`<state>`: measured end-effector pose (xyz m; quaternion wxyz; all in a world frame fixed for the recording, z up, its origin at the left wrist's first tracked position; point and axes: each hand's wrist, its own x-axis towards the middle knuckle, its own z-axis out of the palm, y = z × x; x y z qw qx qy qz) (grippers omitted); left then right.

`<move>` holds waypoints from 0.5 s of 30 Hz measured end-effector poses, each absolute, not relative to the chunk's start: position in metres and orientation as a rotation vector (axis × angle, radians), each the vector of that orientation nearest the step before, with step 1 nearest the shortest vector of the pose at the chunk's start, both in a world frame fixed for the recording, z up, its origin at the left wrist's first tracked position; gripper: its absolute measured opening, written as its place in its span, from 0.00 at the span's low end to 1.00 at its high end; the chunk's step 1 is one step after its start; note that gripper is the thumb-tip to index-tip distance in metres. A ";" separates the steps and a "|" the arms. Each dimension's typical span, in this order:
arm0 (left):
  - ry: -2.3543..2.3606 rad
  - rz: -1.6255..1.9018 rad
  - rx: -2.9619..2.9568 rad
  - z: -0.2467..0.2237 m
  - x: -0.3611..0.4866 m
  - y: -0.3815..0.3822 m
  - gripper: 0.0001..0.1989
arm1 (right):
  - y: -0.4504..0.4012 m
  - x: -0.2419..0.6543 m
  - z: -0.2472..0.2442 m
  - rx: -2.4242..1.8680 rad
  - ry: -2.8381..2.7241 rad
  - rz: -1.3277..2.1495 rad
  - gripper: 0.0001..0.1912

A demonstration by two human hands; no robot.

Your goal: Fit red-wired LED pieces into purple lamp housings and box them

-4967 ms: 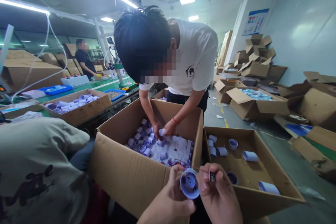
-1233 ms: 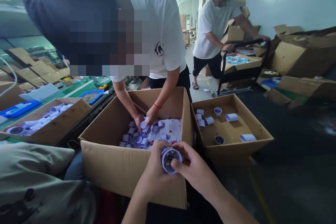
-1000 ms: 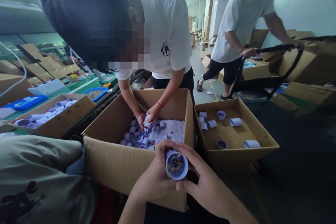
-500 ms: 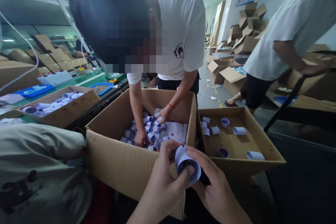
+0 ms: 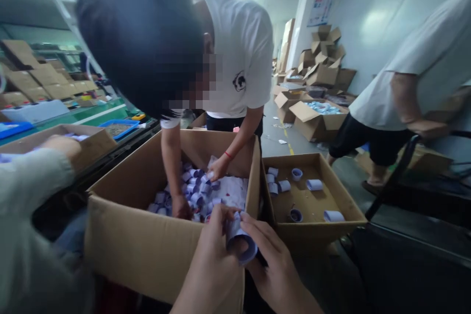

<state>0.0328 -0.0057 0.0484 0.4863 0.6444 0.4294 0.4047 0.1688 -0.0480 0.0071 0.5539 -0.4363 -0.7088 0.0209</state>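
Note:
Between my two hands is a white cylindrical plastic cup-like part (image 5: 246,251), its open end tilted toward me. My left hand (image 5: 215,250) grips it from the left, with the thumb at or inside the opening. Along its right side, the fingers of my right hand (image 5: 270,255) are wrapped round it. What lies inside the part is too dark to make out. Just beyond my hands stands a large cardboard box (image 5: 147,240) with many similar white parts (image 5: 196,189) and white bags inside.
Across the large box a co-worker (image 5: 235,59) bends over, both hands in it. A shallow carton (image 5: 312,211) at right holds several white parts. At left, another person's sleeve (image 5: 33,216) reaches to a carton (image 5: 99,144) by the conveyor. Someone at right grips a black cart handle (image 5: 399,169).
My view has shifted, so the boxes sit further left. The person at left now stretches an arm to the carton by the conveyor. My hands keep hold of the white part.

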 end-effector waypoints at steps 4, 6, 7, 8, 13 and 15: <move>0.999 1.070 1.467 0.025 0.030 0.000 0.13 | -0.042 0.162 0.001 -1.021 -1.634 0.058 0.24; 0.974 1.076 1.361 0.020 0.030 0.003 0.14 | -0.039 0.160 -0.003 -1.008 -1.634 0.029 0.24; 0.967 1.080 1.307 0.021 0.030 0.003 0.15 | -0.037 0.161 -0.006 -1.006 -1.637 0.010 0.25; 0.962 1.076 1.263 0.022 0.031 0.004 0.15 | -0.036 0.161 -0.008 -1.005 -1.641 -0.009 0.25; 0.964 1.014 1.215 0.029 0.037 0.007 0.18 | -0.032 0.167 -0.015 -1.007 -1.650 -0.029 0.27; 0.959 1.005 1.255 0.027 0.041 0.009 0.20 | -0.034 0.169 -0.013 -1.042 -1.650 -0.016 0.27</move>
